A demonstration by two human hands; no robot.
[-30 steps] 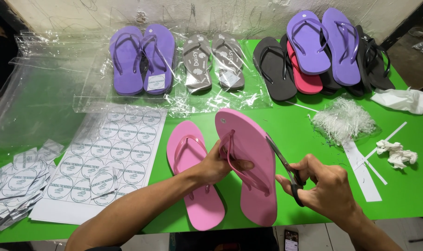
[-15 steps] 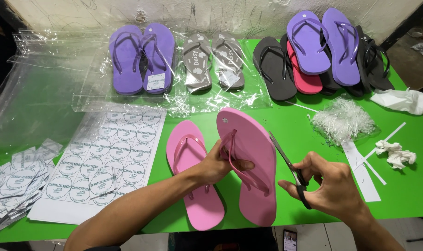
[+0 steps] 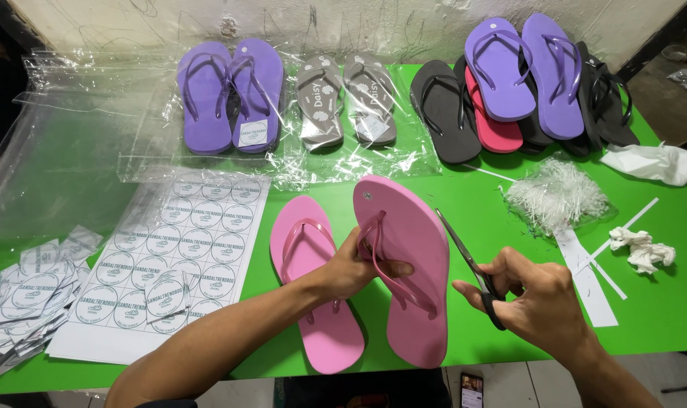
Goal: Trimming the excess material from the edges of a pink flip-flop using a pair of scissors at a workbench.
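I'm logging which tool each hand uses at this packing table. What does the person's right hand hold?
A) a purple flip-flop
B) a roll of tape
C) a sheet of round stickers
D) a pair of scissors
D: the right hand grips a pair of scissors by its black handles, blades pointing toward the pink flip-flop that the left hand holds by the strap.

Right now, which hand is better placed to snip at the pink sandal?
Right. The right hand already holds the black-handled metal scissors, blades beside the raised pink foam flip-flop. The left hand is busy gripping its strap.
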